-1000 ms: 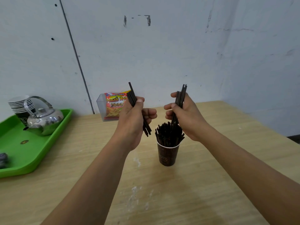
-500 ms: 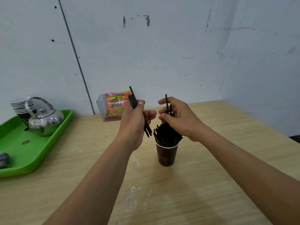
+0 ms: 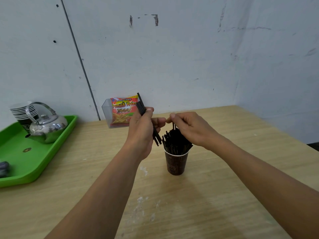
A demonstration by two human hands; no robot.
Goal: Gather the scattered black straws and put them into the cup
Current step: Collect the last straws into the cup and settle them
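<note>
Right hand (image 3: 191, 128) lowered, pinching straws (image 3: 174, 137) into cup (image 3: 176, 163)

From my feed I see the left hand (image 3: 141, 128) gripping a tilted bundle of thin black plastic straws (image 3: 141, 106) just left of the dark brown paper cup (image 3: 175, 163). The cup stands on the pale wooden table (image 3: 224, 187), packed with more black straws (image 3: 174, 140). The right hand (image 3: 189, 128) hovers over the cup, fingertips pinching one upright straw (image 3: 173, 125). A shiny metal kettle (image 3: 47, 128) sits on the green plastic tray (image 3: 34, 161) at far left.
</note>
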